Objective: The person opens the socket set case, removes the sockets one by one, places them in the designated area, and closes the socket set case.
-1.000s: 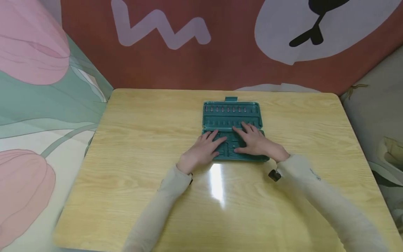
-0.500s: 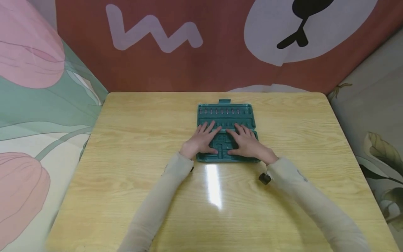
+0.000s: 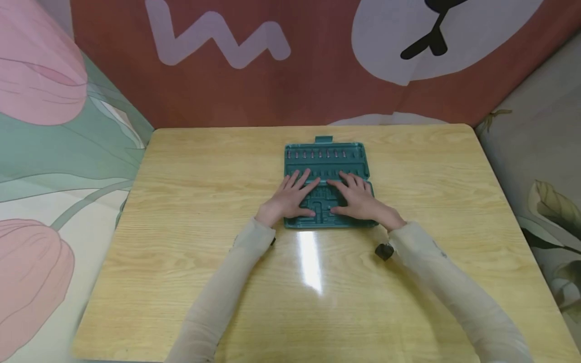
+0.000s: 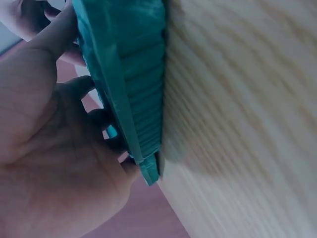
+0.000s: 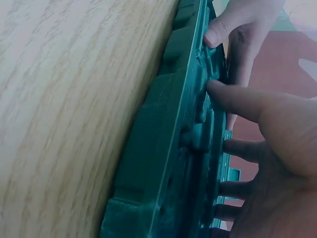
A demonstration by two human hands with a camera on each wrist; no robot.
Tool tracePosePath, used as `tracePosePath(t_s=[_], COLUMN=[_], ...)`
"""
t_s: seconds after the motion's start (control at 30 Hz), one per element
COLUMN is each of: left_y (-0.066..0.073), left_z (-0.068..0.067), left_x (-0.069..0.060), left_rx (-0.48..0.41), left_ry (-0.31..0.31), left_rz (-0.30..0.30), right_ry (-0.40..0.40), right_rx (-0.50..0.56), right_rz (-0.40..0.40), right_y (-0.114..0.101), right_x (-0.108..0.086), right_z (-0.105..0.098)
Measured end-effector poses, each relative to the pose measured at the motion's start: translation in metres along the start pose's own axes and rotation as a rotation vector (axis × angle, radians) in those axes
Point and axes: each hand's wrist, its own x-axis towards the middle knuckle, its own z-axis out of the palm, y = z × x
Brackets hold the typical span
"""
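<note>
A green case lies unfolded flat on the wooden table, its latch tab at the back. Small bits stand in a row along the far half. The left hand rests spread over the left side of the near half, fingertips reaching the fold. Opposite it, the right hand lies spread on the right side. In the left wrist view the left hand touches the case along its edge. The right wrist view shows the right hand's fingertips on the moulded inside of the case.
The light wooden table extends around the case on all sides. A red patterned wall covering stands behind the table's back edge, with floral coverings at left and right. A dark wrist device hangs below the right cuff.
Compared with a second ago, the left hand has moved forward on the case and spread its fingers nearer the fold. The right hand has shifted slightly left on the case. The head view has shifted.
</note>
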Motion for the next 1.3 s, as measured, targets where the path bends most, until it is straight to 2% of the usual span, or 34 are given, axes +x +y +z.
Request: tracePosePath(t_s=[0.23,0.4,0.47,0.53,0.67,0.8,0.93,1.03,1.3], left_y=[-0.003,-0.007,-0.009,-0.010,-0.012,-0.013,-0.012,-0.011,-0.009], left_z=[-0.001,0.000,0.000,0.001,0.007,0.013,0.018,0.017,0.010], left_x=[0.002,0.003,0.003,0.003,0.004,0.005,0.005,0.004,0.001], left_rx=[-0.037,-0.030,-0.018,-0.009,0.027,0.054,0.063,0.061,0.058], left_ry=[0.021,0.034,0.035,0.041,0.068,0.094,0.105,0.115,0.135], left_rz=[0.036,0.071,0.082,0.085,0.086,0.095,0.089,0.074,0.043], right_ry=[-0.028,0.036,0.059,0.094,0.218,0.321,0.362,0.360,0.355], right_rx=[0.097,0.231,0.329,0.472,0.716,0.829,0.872,0.864,0.684], right_rz=[0.016,0.016,0.054,0.120,0.267,0.358,0.412,0.418,0.453], right_y=[-0.003,-0.001,0.004,0.014,0.040,0.060,0.069,0.069,0.060], right_x=[0.005,0.018,0.026,0.036,0.058,0.074,0.081,0.084,0.093], right_z=[-0.021,-0.043,-0.050,-0.053,-0.056,-0.054,-0.052,-0.051,-0.056])
